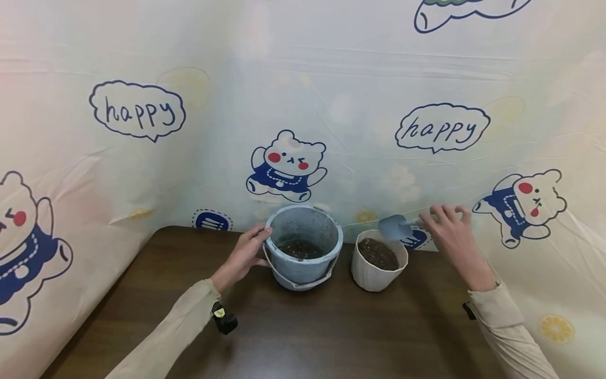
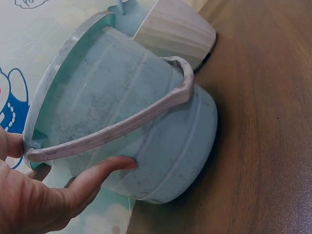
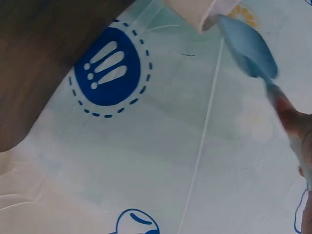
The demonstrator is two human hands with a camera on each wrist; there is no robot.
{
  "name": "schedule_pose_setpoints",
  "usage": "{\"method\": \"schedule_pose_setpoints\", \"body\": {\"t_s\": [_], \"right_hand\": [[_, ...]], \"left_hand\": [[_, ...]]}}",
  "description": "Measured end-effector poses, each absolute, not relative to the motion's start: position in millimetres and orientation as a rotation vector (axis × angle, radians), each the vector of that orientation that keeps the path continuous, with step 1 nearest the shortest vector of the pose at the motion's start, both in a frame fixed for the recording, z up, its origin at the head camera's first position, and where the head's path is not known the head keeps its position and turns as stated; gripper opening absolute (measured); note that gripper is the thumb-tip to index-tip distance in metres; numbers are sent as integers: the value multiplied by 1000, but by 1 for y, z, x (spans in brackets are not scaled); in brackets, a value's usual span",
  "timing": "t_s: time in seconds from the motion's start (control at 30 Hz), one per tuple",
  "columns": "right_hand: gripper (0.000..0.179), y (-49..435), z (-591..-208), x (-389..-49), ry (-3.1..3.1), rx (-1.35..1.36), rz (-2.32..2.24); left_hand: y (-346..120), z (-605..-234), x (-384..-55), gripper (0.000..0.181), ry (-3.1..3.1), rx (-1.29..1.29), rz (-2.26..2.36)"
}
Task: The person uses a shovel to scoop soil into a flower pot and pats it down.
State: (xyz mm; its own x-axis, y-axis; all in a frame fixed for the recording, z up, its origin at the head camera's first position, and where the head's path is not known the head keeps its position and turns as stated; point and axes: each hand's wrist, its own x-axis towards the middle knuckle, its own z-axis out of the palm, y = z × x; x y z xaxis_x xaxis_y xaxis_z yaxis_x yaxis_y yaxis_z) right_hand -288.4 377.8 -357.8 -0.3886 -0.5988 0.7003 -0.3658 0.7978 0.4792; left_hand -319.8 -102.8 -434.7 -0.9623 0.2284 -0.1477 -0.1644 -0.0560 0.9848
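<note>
A light blue bucket (image 1: 293,267) stands on the table with dark soil (image 1: 300,250) in its bottom and its pale handle (image 2: 122,127) hanging down. My left hand (image 1: 243,255) grips the bucket's left side, fingers at the rim and thumb (image 2: 114,165) against the outer wall. Right of the bucket is a white ribbed pot (image 1: 376,279) holding brown soil (image 1: 377,253) nearly to the rim. My right hand (image 1: 450,229) holds a small blue trowel (image 1: 395,227) by its handle; the blade is tilted at the pot's right rim. Whether soil lies on the blade cannot be seen.
The dark brown wooden table (image 1: 284,337) extends in front of both containers. A printed cloth (image 1: 355,63) with cartoon bears hangs right behind the table and round its sides. Dark wrist cameras, one of them the left device (image 1: 224,320), sit at both cuffs.
</note>
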Motion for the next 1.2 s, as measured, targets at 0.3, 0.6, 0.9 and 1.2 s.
{"method": "schedule_pose_setpoints", "body": {"t_s": [0.3,0.6,0.9,1.2], "right_hand": [[22,341,-371,-292,-1901,470,-127],[20,261,-363,-301,-1986,597,22],[10,198,-362,-321,-2113,844,-432],[25,175,-370,-344,-2286,1013,-688]], "left_hand": [[-103,-438,-323,55,1956,71,2093],[-103,-438,-323,54,1964,66,2097],[-106,-436,-324,57,1920,92,2109],[-105,-437,-324,59,1866,82,2115]]}}
